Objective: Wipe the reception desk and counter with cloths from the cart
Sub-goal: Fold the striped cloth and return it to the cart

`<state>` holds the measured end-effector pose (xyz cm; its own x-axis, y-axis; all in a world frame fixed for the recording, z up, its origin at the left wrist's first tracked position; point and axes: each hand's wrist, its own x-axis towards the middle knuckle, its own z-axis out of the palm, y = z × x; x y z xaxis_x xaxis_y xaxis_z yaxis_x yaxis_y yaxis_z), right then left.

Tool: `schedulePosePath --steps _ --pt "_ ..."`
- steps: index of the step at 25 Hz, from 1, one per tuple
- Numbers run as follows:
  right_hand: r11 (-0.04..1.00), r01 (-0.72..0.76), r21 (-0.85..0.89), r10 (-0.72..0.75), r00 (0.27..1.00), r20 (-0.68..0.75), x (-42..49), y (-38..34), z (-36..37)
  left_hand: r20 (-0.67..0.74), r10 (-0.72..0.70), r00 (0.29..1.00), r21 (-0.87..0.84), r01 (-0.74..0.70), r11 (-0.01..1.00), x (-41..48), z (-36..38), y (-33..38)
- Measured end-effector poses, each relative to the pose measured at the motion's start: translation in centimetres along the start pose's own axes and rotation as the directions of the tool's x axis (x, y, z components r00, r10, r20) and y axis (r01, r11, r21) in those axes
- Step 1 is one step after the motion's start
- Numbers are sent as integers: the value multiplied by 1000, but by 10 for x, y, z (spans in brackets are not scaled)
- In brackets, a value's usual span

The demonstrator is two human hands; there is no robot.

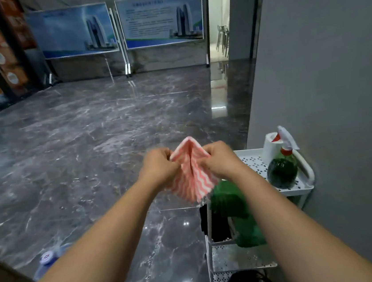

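Note:
A pink-and-white wavy-striped cloth hangs in the air in front of me, folded along a middle crease. My left hand pinches its left edge and my right hand pinches its right edge. Both hands are held out at arm's length, just left of the white perforated cart. A green cloth drapes over the cart's near edge, below the pink cloth. No reception desk or counter shows clearly in this view.
On the cart's top shelf stand a green spray bottle and a white paper roll. A grey wall is right of the cart. Glossy dark marble floor stretches ahead to two poster stands. A blue-capped water jug sits low left.

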<state>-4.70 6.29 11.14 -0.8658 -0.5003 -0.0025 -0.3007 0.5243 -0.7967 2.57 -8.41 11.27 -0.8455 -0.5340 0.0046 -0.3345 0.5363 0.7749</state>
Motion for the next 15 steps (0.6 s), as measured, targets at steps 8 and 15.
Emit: schedulePosePath --steps 8,15 --pt "901 -226 -370 126 953 -275 79 38 -34 -93 133 987 335 -95 937 79 55 20" --pt "874 -183 -450 131 981 -145 95 105 28 -29 2 1000 312 7 950 92 114 -43"
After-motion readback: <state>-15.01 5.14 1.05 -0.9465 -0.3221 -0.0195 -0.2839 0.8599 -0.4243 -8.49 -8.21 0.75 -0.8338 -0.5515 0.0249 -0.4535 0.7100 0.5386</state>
